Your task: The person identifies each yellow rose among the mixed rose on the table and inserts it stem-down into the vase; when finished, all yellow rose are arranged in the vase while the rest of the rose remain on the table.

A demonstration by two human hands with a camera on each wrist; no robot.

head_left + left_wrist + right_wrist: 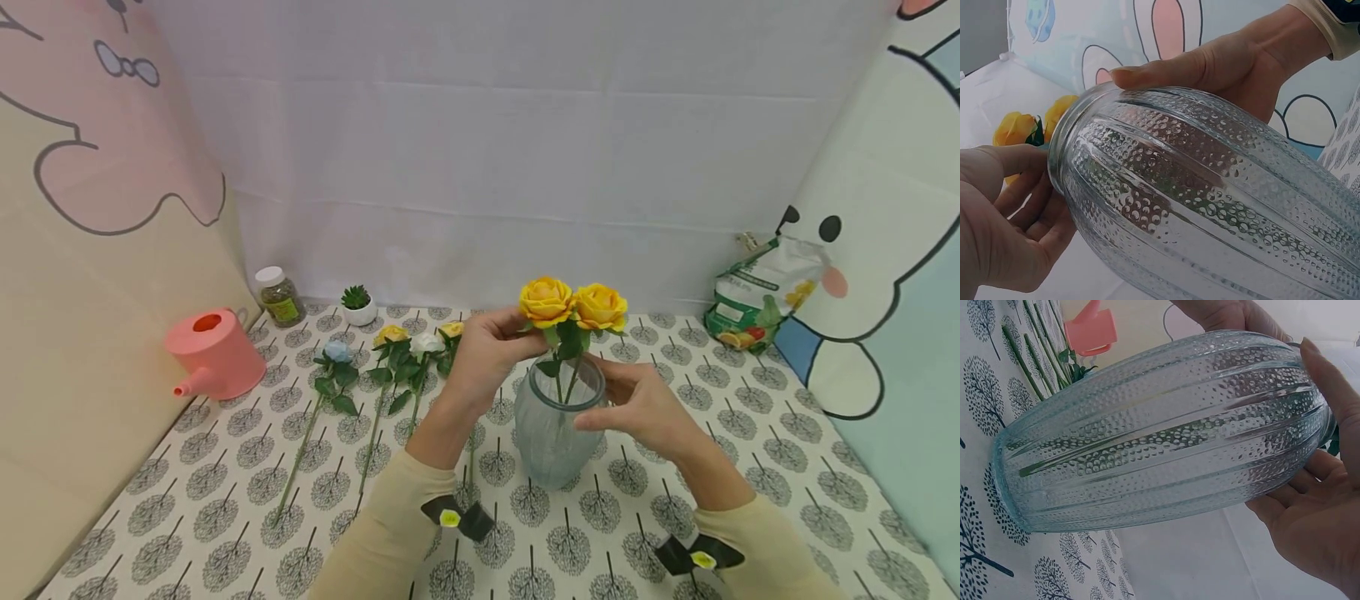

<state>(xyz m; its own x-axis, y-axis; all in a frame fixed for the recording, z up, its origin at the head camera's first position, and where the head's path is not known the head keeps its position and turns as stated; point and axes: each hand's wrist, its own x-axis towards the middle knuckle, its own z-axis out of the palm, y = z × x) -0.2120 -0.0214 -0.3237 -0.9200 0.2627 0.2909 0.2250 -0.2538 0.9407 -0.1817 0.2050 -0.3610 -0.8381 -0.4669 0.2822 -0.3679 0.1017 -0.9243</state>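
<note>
A clear ribbed glass vase stands upright on the table. Two yellow roses, a left one and a right one, rise from its mouth with their stems inside. My left hand pinches the left rose's stem just below the bloom, beside the rim; the fingertips are partly hidden behind leaves. Around the vase's upper right side curves my right hand, gripping the glass, with the thumb on the near side and fingers behind. In the right wrist view, a stem end shows through the vase near its base.
Left of the vase lie a blue rose, a white rose and two more yellow roses. Farther left are a pink watering can, a lidded jar and a potted succulent. A green-white bag stands back right.
</note>
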